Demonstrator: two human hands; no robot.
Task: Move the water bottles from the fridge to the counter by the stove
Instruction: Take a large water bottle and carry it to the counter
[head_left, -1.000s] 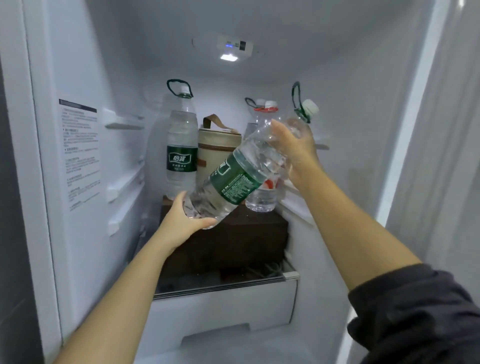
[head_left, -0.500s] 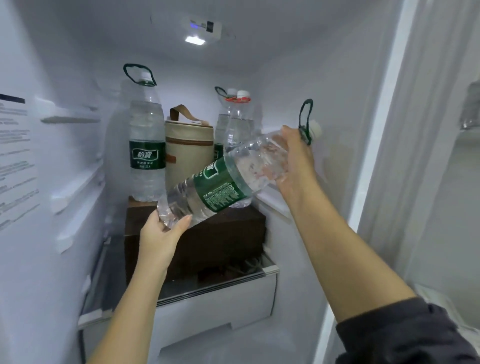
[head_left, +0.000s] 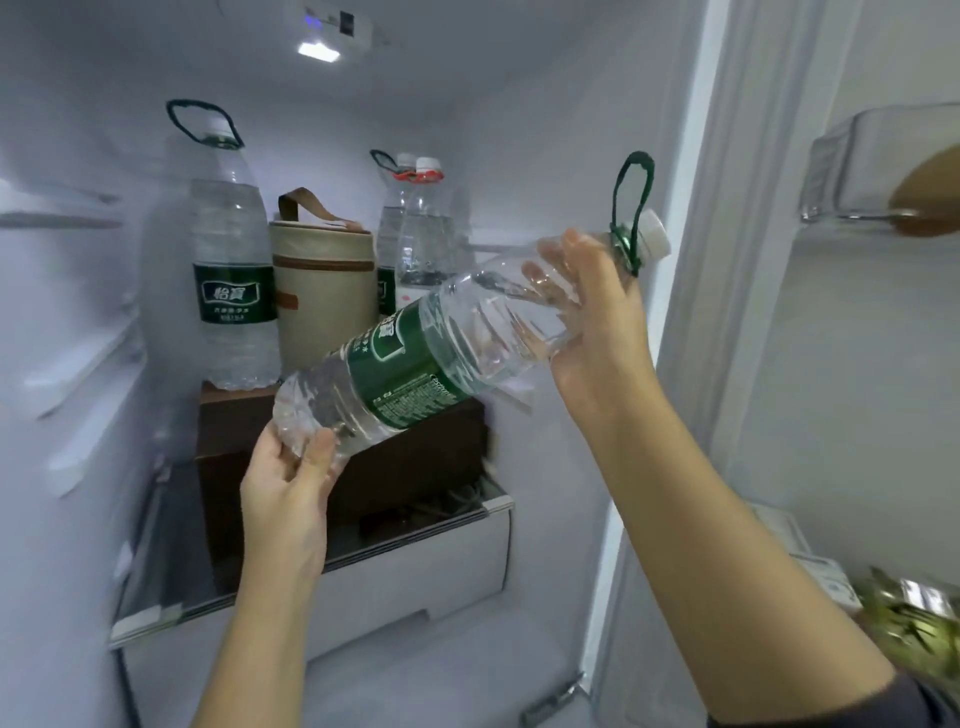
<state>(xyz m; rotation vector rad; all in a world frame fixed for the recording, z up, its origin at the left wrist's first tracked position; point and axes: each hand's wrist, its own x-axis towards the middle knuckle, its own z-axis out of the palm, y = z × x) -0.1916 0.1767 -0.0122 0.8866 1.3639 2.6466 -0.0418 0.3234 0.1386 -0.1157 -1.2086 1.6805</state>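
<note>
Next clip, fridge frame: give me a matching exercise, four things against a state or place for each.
Things:
1. left hand
2. right hand
3. beige bag
4. left upright bottle

States:
a. grips the tilted bottle near its neck
b. clear, green label, standing on the brown box
c. holds the tilted bottle's base
d. brown strap on top, between upright bottles

Pairs: 1-c; 2-a; 3-d; 4-b

A clear water bottle (head_left: 415, 358) with a green label (white cap, green carry loop at the neck) is tilted, cap up and rightward. Behind it a green-labelled bottle (head_left: 231, 291) and a pair of bottles (head_left: 423, 244) stand upright.
</note>
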